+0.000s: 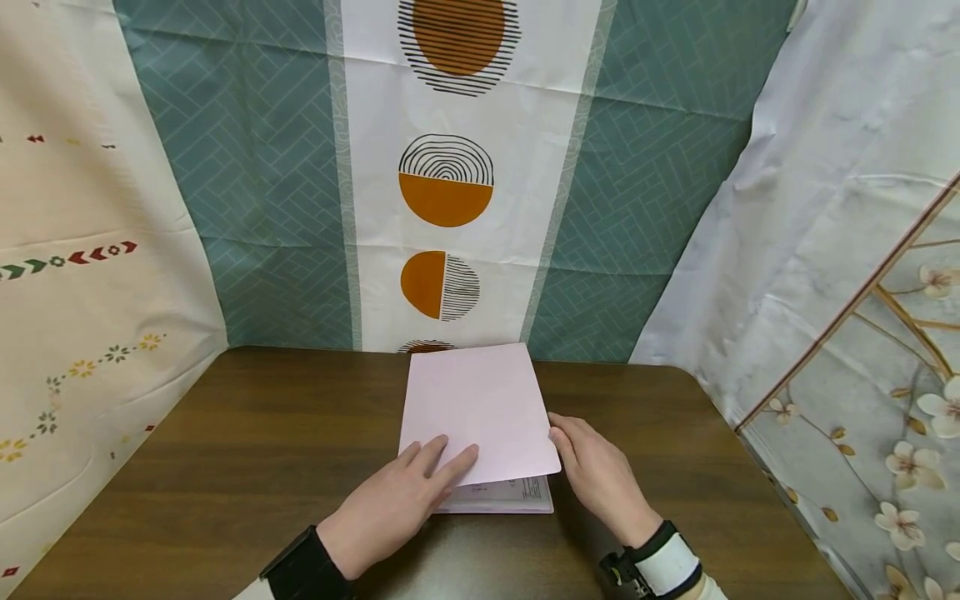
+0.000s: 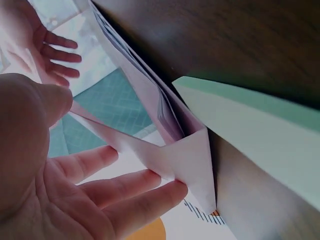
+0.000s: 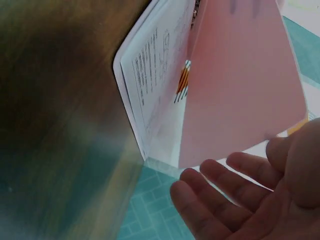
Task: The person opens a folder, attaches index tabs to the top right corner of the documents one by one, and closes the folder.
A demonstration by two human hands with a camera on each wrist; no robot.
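Note:
A pink paper folder (image 1: 480, 408) stands partly open on the table, its cover raised over printed sheets (image 1: 510, 490). Those sheets show as a thin stack in the left wrist view, with text on the top page (image 3: 145, 75) in the right wrist view. My left hand (image 1: 397, 500) rests its straight, spread fingers on the outside of the cover, near the lower left. At the cover's right edge is my right hand (image 1: 600, 471), fingers relaxed and thumb close to the edge. In the right wrist view, its fingertips (image 3: 187, 175) lie right along the cover's rim.
The brown wooden table (image 1: 247, 467) spreads around the folder. Patterned cloths hang behind and at both sides, including a teal and white one (image 1: 465, 208). A pale green flat-sided thing (image 2: 250, 135) lies beside the folder in the left wrist view.

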